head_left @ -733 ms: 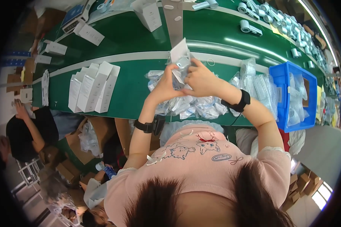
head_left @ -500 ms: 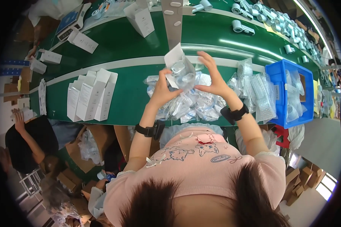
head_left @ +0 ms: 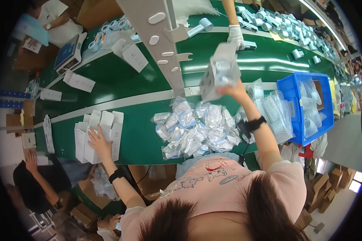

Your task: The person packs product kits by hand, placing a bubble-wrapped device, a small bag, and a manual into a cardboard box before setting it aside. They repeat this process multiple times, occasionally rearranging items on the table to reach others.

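Right hand (head_left: 238,89): closed around a filled white carton (head_left: 221,72), raised over the far belt.
Left hand (head_left: 97,141): spread flat on the empty cartons (head_left: 98,134), near left.
Remaining: large pile of bagged parts (head_left: 199,128) unpacked.

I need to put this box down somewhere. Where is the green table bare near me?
Bare green table lies between the white boxes under the left hand and the pile of clear bags. From that pile to the blue bin it is crowded. The right hand holds a box above.
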The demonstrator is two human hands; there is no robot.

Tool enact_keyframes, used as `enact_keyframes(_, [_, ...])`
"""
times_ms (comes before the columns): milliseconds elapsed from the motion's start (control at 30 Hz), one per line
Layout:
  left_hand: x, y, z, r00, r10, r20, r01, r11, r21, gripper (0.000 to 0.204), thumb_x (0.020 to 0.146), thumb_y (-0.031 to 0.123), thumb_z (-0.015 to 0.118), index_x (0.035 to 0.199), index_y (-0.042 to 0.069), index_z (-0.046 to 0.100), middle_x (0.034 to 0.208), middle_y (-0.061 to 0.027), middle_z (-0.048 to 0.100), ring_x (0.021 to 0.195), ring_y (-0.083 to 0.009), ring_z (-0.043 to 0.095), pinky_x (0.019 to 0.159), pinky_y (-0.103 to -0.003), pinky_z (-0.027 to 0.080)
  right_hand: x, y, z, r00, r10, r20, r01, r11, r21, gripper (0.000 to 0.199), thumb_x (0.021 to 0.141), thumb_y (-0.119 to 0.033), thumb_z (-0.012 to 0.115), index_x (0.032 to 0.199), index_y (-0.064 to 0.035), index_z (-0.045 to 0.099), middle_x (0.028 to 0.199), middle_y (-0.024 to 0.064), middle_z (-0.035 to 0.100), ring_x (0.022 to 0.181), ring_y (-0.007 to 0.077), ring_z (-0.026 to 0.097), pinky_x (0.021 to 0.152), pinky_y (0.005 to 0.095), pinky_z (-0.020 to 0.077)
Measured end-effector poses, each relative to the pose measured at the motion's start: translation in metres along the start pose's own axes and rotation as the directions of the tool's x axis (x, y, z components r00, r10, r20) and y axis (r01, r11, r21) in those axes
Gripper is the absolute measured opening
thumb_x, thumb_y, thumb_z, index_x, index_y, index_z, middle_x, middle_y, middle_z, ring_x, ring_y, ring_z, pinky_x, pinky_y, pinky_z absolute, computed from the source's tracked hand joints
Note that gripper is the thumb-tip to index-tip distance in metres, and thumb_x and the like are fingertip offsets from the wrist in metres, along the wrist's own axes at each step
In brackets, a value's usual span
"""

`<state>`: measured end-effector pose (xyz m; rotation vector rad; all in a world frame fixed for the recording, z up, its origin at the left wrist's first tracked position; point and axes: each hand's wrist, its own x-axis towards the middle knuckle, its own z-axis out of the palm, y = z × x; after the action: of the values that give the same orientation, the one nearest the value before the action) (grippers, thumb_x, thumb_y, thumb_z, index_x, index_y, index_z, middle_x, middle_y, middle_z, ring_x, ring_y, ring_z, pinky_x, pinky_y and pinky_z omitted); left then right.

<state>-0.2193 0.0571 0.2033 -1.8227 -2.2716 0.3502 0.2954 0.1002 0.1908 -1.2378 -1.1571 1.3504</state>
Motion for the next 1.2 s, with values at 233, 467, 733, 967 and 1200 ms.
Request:
enact_keyframes(233, [0.001, 0.028, 0.026, 0.963, 0.045, -0.265, -0.079, 0.99, -0.119, 0.076, 0.065, 0.004, 0.066, 0.131, 0.019, 0.032, 0.136, -0.0096, 0.03, 0.118, -0.0305, 0.034, 0.091, -0.047, 0.029, 0.124, 0.041, -0.012, 0.86, -0.455, -0.232, 0.397, 0.881, -0.256, 0.101, 0.05, -0.009, 0.08, 0.132, -0.004, 0.02, 0.123, 0.0109, 0.039, 0.114, 0.0225, 0.039, 0.095, 0.033, 0.034])
enact_keyframes(467, [-0.009, 0.034, -0.007, 0.952, 0.082, -0.294, -0.103, 0.993, -0.058, 0.071, 0.067, 0.008, 0.065, 0.13, 0.019, 0.036, 0.133, -0.0103, 0.034, 0.102, -0.0291, 0.042, 0.089, -0.042, 0.029, 0.159, 0.073, 0.001, 0.851, -0.47, -0.234, 0.367, 0.852, -0.374, 0.107, 0.053, -0.012, 0.079, 0.136, -0.0052, 0.01, 0.125, 0.0149, 0.037, 0.117, 0.0255, 0.037, 0.097, 0.0325, 0.0312])
enact_keyframes(733, [-0.086, 0.168, -0.012, 0.942, 0.271, -0.197, -0.294, 0.951, -0.098, 0.075, 0.067, 0.021, 0.067, 0.133, 0.019, 0.031, 0.127, -0.0147, 0.038, 0.098, -0.0292, 0.04, 0.089, -0.046, 0.027, 0.028, 0.027, -0.042, 0.845, -0.505, -0.179, 0.196, 0.602, -0.774, 0.06, 0.066, -0.012, 0.067, 0.121, -0.0097, 0.045, 0.117, 0.0133, 0.046, 0.109, 0.0317, 0.043, 0.093, 0.0368, 0.0346])
enact_keyframes(967, [-0.064, 0.148, -0.027, 0.953, 0.301, 0.024, -0.2, 0.689, -0.696, 0.081, 0.063, 0.021, 0.072, 0.133, 0.013, 0.031, 0.12, -0.0182, 0.04, 0.099, -0.0322, 0.038, 0.09, -0.042, 0.03, -0.114, 0.017, -0.141, 0.841, -0.021, -0.541, -0.54, 0.038, -0.841, 0.052, 0.062, -0.021, 0.07, 0.107, -0.0051, 0.05, 0.101, 0.017, 0.054, 0.097, 0.0312, 0.049, 0.079, 0.0402, 0.042])
enact_keyframes(1200, [-0.011, 0.113, 0.055, 0.784, 0.554, 0.279, 0.061, 0.38, -0.923, 0.074, 0.064, 0.015, 0.07, 0.127, 0.007, 0.032, 0.115, -0.0136, 0.044, 0.102, -0.0287, 0.045, 0.089, -0.036, 0.036, -0.125, 0.057, -0.165, 0.902, 0.055, -0.428, -0.431, 0.095, -0.897, 0.064, 0.058, -0.018, 0.069, 0.113, -0.0019, 0.041, 0.091, 0.0191, 0.056, 0.09, 0.0356, 0.051, 0.073, 0.0421, 0.0445])
